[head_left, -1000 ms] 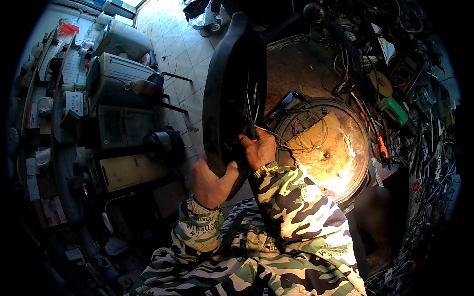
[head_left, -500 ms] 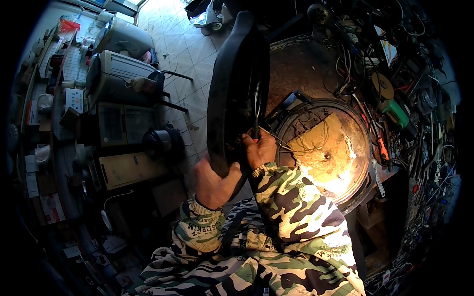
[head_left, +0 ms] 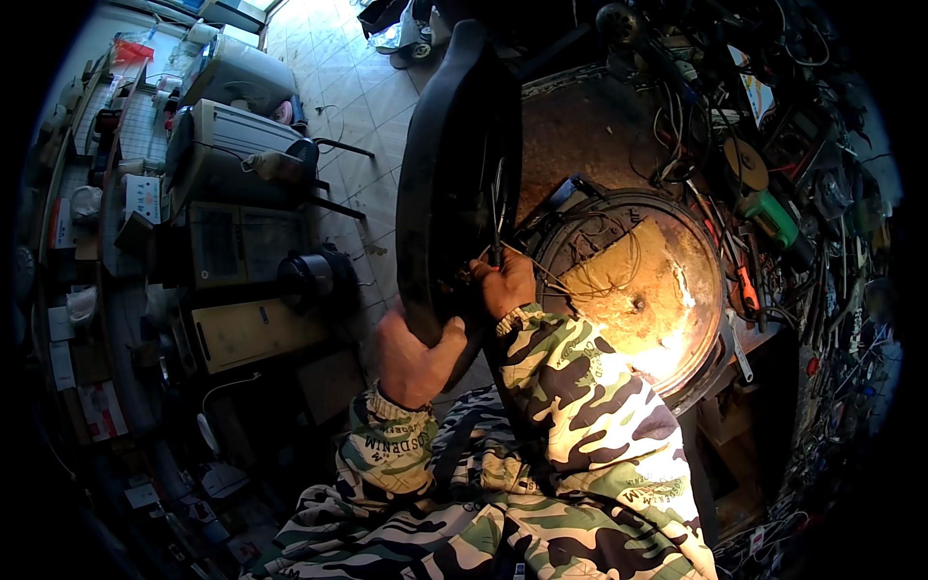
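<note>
Left hand gripping the lower edge of a black curved panel, fingers clamped on it, right hand closing around a thin tool, round rusty disc lying just beside, panel standing upright above the lap

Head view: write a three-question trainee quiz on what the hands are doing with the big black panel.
1. True or false: the left hand grips the lower edge of the upright black panel.
2. What does the right hand hold against the panel? A) a thin dark tool B) a green power tool C) a white cup
3. Fill in: to the right of the panel lies a round, rusty ____ with loose wires on it.

Key: 1 true. 2 A, the thin dark tool rises from the fist along the panel's inner face. 3 disc.
</note>
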Demonstrator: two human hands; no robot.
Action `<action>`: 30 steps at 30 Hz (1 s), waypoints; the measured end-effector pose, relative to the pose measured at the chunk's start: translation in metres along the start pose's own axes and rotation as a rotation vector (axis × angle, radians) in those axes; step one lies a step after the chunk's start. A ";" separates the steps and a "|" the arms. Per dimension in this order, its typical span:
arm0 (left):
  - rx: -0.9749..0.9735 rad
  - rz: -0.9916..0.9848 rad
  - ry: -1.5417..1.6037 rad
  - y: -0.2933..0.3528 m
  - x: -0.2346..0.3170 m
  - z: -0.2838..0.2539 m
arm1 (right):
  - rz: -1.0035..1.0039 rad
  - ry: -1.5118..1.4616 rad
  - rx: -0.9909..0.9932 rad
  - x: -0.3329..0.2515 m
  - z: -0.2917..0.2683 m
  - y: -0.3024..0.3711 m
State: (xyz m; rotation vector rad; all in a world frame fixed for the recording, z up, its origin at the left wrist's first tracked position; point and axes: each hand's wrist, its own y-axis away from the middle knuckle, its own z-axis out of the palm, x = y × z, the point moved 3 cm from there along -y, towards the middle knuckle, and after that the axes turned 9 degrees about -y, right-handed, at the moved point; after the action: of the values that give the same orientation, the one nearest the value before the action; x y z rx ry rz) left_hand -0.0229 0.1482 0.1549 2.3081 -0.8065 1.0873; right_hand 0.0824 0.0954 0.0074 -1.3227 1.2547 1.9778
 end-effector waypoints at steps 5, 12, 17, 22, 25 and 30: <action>0.004 0.006 -0.034 0.000 0.001 -0.001 | 0.012 0.080 -0.066 -0.001 -0.004 -0.004; 0.031 0.003 -0.006 0.002 -0.002 -0.002 | 0.034 0.018 -0.101 0.019 0.005 -0.012; 0.002 -0.004 -0.008 -0.001 0.001 -0.002 | 0.067 -0.111 -0.073 0.022 0.000 -0.015; 0.013 0.011 -0.007 -0.002 0.002 -0.003 | 0.034 -0.096 -0.059 0.013 0.002 -0.011; 0.016 0.001 0.005 -0.002 0.001 -0.004 | 0.036 -0.073 -0.038 0.011 0.003 -0.011; 0.005 0.017 -0.002 -0.003 0.000 -0.004 | 0.068 0.008 -0.033 0.016 0.000 -0.013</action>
State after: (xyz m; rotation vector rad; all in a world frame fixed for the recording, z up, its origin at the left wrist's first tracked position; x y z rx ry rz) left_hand -0.0232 0.1524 0.1568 2.3103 -0.8271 1.0958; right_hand 0.0852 0.0994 -0.0125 -1.3212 1.2925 2.0499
